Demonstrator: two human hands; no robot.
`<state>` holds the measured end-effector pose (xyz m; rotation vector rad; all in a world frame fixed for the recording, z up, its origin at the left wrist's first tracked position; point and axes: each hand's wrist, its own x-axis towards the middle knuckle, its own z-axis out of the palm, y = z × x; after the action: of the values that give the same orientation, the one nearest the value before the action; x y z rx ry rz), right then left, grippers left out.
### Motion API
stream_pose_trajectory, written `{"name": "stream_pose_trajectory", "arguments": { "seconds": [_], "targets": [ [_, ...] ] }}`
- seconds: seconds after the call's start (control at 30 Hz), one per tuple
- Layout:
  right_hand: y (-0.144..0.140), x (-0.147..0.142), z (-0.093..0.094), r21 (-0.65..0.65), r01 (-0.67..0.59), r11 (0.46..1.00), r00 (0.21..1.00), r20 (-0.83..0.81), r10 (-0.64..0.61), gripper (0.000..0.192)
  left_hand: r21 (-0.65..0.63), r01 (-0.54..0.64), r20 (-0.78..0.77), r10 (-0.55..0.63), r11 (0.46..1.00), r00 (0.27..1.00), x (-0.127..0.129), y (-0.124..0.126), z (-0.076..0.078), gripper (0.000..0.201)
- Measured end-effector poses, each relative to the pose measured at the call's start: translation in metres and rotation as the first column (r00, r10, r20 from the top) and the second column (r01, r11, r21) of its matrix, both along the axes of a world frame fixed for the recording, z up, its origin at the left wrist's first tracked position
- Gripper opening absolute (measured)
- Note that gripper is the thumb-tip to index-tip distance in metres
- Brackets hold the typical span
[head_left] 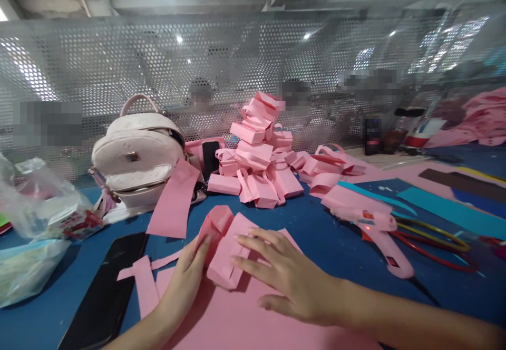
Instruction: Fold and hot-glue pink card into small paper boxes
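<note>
Currently the right hand [292,281] lies flat, fingers [256,244] spread apart and pressing down on the folded pink foam piece [225,258]; nothing is clamped. The left hand [185,276] pushes from the other side, fingers together, thumb and fingertips against the piece's rolled left edge, holding the fold shut rather than gripping it. That piece sits on the big pink foam sheet [237,323], close to the near table edge, on the blue table [324,234]. Its long axis runs from near-right to far-left, the rolled end pointing away toward the pink backpack [138,155]. Risk, as I read it: foam is springy, so if either palm eases off before the fold bonds, it likely pops open or skews. A sideways push could also slide the sheet underneath. The pink glue gun [375,231] lies to the right, well apart; its cord could snag. Loose strips [146,281] and a black phone [106,292] sit left; a pile of finished pieces [256,165] lies behind.
</note>
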<state>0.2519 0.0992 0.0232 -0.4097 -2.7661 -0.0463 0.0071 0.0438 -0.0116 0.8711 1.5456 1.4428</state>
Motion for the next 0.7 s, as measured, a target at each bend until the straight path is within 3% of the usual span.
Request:
{"name": "stream_pose_trajectory", "arguments": {
  "seconds": [0.27,0.53,0.7],
  "targets": [
    [-0.002,0.000,-0.004,-0.004,-0.030,1.000,0.999,0.044,0.030,0.063,-0.045,-0.014,-0.043,0.012,0.999,0.999,0.003,0.001,0.010,0.023],
    [-0.002,-0.002,-0.002,0.004,-0.073,0.997,0.996,0.044,0.072,0.061,0.034,0.027,-0.031,-0.026,0.999,0.999,-0.003,0.000,-0.003,0.023],
    [0.004,0.002,-0.004,0.020,0.003,1.000,1.000,-0.023,-0.003,0.055,0.024,0.024,-0.005,-0.024,0.999,1.000,0.001,0.001,-0.001,0.032]
  ]
}}
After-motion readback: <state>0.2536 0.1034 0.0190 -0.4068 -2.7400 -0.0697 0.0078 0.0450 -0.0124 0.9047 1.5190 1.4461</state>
